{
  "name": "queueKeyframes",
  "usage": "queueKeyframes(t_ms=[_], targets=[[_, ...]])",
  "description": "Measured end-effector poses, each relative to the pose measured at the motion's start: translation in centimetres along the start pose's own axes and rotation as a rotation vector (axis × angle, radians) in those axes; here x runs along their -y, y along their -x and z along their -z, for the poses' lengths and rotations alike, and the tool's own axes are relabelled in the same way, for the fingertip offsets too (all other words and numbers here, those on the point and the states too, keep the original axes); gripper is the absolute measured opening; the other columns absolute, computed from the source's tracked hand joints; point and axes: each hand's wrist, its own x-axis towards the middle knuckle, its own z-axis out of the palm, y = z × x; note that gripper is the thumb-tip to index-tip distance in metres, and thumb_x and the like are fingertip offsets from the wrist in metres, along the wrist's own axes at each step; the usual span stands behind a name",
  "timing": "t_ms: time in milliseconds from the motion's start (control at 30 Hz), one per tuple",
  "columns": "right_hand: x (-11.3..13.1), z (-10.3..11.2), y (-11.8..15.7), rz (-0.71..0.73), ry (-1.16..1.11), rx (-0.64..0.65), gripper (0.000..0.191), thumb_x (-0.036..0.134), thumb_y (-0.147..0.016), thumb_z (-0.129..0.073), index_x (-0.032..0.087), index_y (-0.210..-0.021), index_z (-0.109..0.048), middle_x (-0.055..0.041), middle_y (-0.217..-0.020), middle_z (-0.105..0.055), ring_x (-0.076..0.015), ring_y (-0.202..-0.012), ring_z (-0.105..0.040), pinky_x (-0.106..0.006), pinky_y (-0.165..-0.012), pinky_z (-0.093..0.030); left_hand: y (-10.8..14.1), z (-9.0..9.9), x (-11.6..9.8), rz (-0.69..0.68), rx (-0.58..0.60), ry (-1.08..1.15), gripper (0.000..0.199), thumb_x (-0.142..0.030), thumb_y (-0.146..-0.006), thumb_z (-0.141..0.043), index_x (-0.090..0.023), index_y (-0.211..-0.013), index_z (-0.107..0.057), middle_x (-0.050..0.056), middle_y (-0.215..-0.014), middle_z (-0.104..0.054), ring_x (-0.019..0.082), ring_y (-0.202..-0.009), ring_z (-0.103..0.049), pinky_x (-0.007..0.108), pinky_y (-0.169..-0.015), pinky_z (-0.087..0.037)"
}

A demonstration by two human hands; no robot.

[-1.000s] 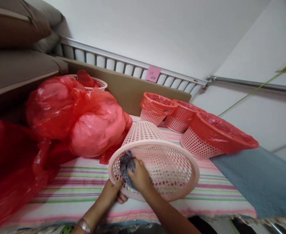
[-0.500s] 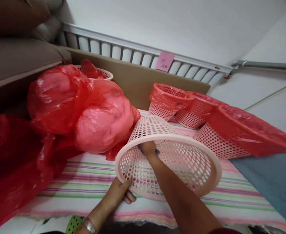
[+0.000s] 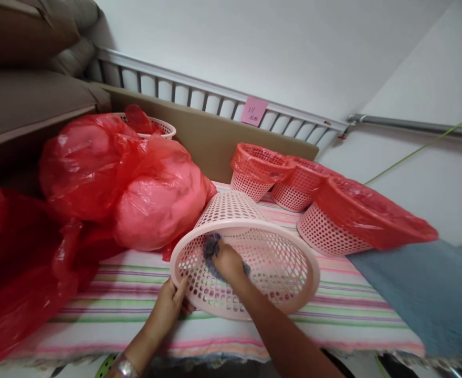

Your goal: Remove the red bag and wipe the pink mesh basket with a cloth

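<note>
A pink perforated basket [image 3: 231, 206] lies on its side on a striped cloth [image 3: 136, 310], its mouth facing me. My left hand [image 3: 172, 302] grips the basket's rim at the lower left, thumb on the rim and fingers beneath. Inside the basket, my right hand [image 3: 228, 261] is closed on a dark blue-grey cloth [image 3: 212, 252], which lies against the inner wall on the left side.
Stuffed red plastic bags [image 3: 156, 205] lie at the left, with a basket [image 3: 168, 129] behind them. Several baskets lined with red bags [image 3: 333, 228] stand at the right, near a blue cloth [image 3: 408, 294]. A radiator [image 3: 197, 100] runs along the wall.
My right hand has come nearer the basket's mouth, showing more of the cloth. My left hand still holds the rim. The whole view has shifted slightly.
</note>
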Motion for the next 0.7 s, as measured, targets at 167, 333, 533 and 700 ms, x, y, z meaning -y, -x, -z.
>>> queueKeyframes(t_ms=[167, 333, 533, 700], targets=[[1.6, -0.4, 8.6, 0.104, 0.035, 0.051, 0.031, 0.024, -0.073, -0.053, 0.019, -0.103, -0.058, -0.0104, -0.096, -0.064, -0.0261, -0.088, -0.062, -0.031, -0.074, -0.044, -0.1, -0.2, 0.2, 0.004, -0.033, 0.017, 0.058, -0.077, -0.065, -0.050, -0.020, -0.072, -0.049, 0.001, -0.039, -0.062, 0.017, -0.033, -0.058, 0.025, -0.035, -0.046], [0.8, 0.2, 10.7, 0.071, 0.054, 0.077, 0.033, 0.021, -0.069, -0.054, 0.021, -0.102, -0.058, -0.0096, -0.095, -0.065, -0.0270, -0.088, -0.063, -0.032, -0.073, -0.044, 0.9, -1.7, 0.3, 0.051, 0.012, 0.059, 0.063, -0.082, -0.061, -0.046, -0.019, -0.069, -0.051, 0.002, -0.037, -0.062, 0.018, -0.033, -0.058, 0.025, -0.035, -0.046], [-1.4, 0.7, 4.5, -0.067, 0.104, -0.021, 0.037, 0.022, -0.078, -0.047, 0.017, -0.114, -0.055, -0.0135, -0.102, -0.064, -0.0262, -0.091, -0.063, -0.033, -0.073, -0.045, 1.7, -3.9, 1.4, 0.039, 0.078, 0.086, 0.069, -0.083, -0.062, -0.043, -0.015, -0.060, -0.055, 0.007, -0.038, -0.062, 0.014, -0.031, -0.054, 0.024, -0.037, -0.046], [-1.7, 0.3, -3.3, -0.084, 0.078, -0.077, 0.034, 0.022, -0.086, -0.044, 0.014, -0.116, -0.058, -0.0168, -0.110, -0.064, -0.0283, -0.104, -0.060, -0.037, -0.085, -0.044, 1.4, -4.0, 1.6, 0.085, 0.085, 0.111, 0.073, -0.085, -0.060, -0.044, -0.013, -0.053, -0.057, 0.008, -0.038, -0.061, 0.013, -0.031, -0.054, 0.024, -0.039, -0.047]])
